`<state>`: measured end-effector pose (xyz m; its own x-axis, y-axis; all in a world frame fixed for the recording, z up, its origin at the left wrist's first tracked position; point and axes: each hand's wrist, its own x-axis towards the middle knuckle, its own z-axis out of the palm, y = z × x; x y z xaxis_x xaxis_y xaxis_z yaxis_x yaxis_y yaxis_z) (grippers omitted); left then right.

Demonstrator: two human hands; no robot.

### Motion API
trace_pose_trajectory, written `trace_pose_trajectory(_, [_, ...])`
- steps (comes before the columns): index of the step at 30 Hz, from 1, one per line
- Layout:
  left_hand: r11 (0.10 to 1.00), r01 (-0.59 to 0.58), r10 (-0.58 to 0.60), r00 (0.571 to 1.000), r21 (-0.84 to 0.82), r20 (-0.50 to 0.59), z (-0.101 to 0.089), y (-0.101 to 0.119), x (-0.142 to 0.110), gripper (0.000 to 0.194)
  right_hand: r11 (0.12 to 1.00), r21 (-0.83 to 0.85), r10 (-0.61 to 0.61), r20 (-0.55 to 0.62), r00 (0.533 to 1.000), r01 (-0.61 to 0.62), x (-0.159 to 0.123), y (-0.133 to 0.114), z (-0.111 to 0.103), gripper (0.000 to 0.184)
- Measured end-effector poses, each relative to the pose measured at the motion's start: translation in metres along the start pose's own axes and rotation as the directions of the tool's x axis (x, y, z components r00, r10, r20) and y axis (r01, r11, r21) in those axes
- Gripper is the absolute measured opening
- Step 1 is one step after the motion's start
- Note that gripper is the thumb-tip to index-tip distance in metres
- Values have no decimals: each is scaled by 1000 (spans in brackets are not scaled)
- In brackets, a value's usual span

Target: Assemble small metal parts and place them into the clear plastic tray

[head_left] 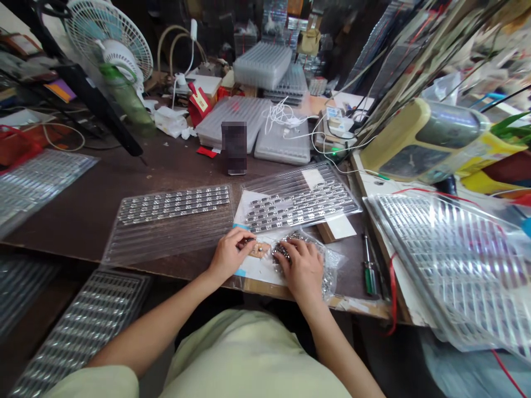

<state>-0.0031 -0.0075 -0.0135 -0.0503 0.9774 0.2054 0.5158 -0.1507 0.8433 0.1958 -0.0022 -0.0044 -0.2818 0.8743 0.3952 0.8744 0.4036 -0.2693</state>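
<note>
My left hand (230, 252) rests on the bench near its front edge, fingers curled and pinched on a small brown board (260, 249). My right hand (302, 266) lies just to its right, fingers bent down into a heap of small metal parts (283, 247) in a clear plastic bag (332, 264). Whether it grips any is hidden. Beyond the hands lies a clear ribbed tray (299, 200) partly filled with rows of the same parts. Another clear tray (170, 221) to the left holds rows along its far end.
A green-handled screwdriver (367, 265) lies right of the bag. Large clear trays (452, 260) are stacked at the right, more trays (33, 182) at the left and below the bench. Behind stand a fan (112, 44), a green bottle (126, 97), white cables (286, 116) and stacked trays (263, 63).
</note>
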Motion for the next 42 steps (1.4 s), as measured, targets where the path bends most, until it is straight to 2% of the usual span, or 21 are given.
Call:
trace_pose_trajectory(3, [1000,-7,7,1000,19,15,0,5,4,13,1000,-11,-10,44,999,10,-5,9,-3,17])
trace_pose_trajectory(6, [996,-58,55,997,60,46,4,14,7,12,999,49,9,55,998,-12,-7,12,1,16])
trace_pose_trajectory(12, [970,-205,191,975,133,113,17,19,3,11,964,264,39,-73,997,-18,-8,14,8,19])
trace_pose_trajectory(18, [965,-217,195,969,146,149,22,10,0,10,948,313,81,-78,994,-53,-9,14,7,17])
trace_pose_trajectory(22, [968,-212,190,969,137,155,22,8,2,10,954,298,65,-76,995,-40,-10,15,9,19])
trace_pose_trajectory(29, [973,-205,189,971,109,144,23,13,-1,7,944,328,52,-70,996,-26,-9,13,5,20])
trace_pose_trajectory(31, [970,-218,209,974,107,89,14,16,6,8,939,343,46,-51,998,-26,-8,7,4,18])
trace_pose_trajectory(34, [963,-163,179,982,215,-59,-13,11,30,12,938,347,23,-2,1000,-21,-4,-6,6,15])
trace_pose_trajectory(38, [872,6,102,976,490,-194,-55,-18,66,12,953,301,10,57,998,-27,2,-21,16,15])
trace_pose_trajectory(42, [807,98,58,968,583,-243,-74,-45,73,14,966,258,-1,76,997,-19,7,-25,23,11])
